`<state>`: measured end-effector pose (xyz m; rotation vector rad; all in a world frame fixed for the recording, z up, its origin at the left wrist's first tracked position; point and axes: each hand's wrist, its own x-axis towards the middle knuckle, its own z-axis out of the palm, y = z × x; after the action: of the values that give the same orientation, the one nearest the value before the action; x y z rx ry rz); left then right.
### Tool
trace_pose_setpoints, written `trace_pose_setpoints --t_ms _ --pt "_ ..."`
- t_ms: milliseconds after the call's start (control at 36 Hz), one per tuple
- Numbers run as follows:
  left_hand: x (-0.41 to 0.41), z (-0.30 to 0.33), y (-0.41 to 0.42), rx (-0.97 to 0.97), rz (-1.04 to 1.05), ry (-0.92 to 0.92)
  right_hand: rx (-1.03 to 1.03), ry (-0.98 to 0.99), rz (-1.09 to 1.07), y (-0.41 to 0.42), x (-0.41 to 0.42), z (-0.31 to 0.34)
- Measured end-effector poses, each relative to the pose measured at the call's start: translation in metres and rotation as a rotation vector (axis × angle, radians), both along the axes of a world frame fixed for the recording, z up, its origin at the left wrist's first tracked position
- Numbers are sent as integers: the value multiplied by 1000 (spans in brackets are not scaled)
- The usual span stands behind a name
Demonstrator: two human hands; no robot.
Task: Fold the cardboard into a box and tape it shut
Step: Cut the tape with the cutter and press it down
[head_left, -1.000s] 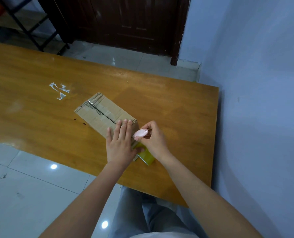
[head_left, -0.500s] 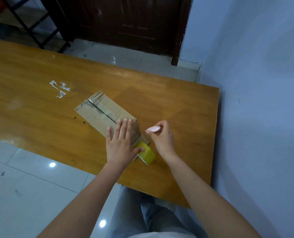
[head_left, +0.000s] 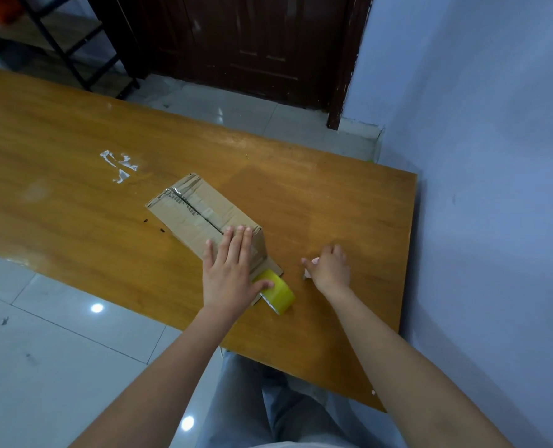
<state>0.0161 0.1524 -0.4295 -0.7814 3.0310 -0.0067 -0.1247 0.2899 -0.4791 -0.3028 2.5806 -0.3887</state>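
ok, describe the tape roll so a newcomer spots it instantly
Start at the wooden table and find the cardboard box on it. At the box's near end, by the left hand thumb, sits the tape roll: the only yellow, round thing there.

Wooden bench (head_left: 333, 202) with white residue marks (head_left: 118, 165) toward the left. Pale tiled floor (head_left: 42, 350) showing light reflections. Dark door (head_left: 252, 46) behind; black rack (head_left: 74, 50) at upper left; blue wall (head_left: 495, 156) on the right.

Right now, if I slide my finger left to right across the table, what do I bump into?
White scraps stuck on the table → cardboard box → yellow tape roll → right hand holding a small pink thing.
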Motion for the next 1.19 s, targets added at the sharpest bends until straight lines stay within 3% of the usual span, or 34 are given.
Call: trace_pose_setpoints --t_ms 83,139,250,389,611,833,1194 --pt "0 1 0 3 0 4 -55 112 -18 -2 1 2" --pt "0 0 0 -3 0 8 -202 124 20 -5 3 4" --pt "1 1 0 -7 -9 20 -645 -259 98 -19 16 17" --pt "0 2 0 11 -15 37 -767 -586 193 -31 32 21" --pt "3 6 -3 99 -33 71 -732 -441 217 -36 36 16" --pt "1 13 -15 237 16 321 -777 -437 168 -31 42 13" --pt "1 -1 -26 104 -102 397 -772 -360 210 -26 47 14"
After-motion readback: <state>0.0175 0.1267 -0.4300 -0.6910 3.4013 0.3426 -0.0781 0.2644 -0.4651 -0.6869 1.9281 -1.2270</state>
